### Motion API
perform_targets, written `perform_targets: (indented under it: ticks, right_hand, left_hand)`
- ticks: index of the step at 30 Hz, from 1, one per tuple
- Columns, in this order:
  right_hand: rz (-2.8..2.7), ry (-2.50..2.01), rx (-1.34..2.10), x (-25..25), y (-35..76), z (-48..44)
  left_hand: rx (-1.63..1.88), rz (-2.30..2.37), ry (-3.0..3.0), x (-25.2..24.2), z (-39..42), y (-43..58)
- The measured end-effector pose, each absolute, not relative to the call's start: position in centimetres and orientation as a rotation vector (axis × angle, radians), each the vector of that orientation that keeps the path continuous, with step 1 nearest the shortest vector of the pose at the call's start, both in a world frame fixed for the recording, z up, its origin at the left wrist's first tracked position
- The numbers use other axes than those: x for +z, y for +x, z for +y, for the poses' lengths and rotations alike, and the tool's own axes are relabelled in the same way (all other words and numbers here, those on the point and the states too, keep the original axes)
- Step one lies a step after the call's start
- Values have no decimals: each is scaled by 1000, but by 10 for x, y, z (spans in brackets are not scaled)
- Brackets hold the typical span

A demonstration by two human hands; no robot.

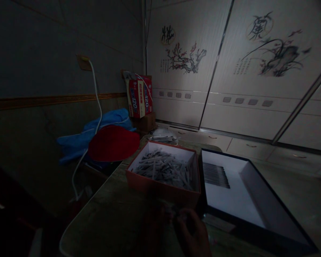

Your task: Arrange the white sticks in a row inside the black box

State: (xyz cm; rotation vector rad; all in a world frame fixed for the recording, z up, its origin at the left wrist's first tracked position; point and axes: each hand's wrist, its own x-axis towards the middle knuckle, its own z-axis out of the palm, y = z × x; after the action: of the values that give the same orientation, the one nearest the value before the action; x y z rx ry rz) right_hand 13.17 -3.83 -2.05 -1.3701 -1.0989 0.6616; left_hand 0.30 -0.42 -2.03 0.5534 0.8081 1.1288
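In deep shadow at the bottom of the head view, my left hand (149,228) and my right hand (192,232) meet in front of an orange box (160,187). Their fingers curl toward each other around something small that I cannot make out. The orange box holds several thin grey strips (164,167). To its right lies a dark-rimmed box (273,210) with a white inside, and a neat row of dark strips (215,175) rests at its far left corner.
Both boxes sit on a marbled table (109,217) with a rounded left edge. Behind lie a red cap (113,142), blue cloth (77,141), a white cable (96,96), a red carton (139,96) and painted cabinet doors (230,71).
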Motion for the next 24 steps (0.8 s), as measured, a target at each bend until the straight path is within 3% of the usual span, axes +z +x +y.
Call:
perform_targets:
  ticks: [16,24]
  right_hand:
    - [-1024,-1322,818,-24,136,-39]
    - [-1202,-1405,692,-13,137,-42]
  left_hand:
    - [1070,838,690,-3,-9,2]
    - [1081,860,756,-6,-8,7]
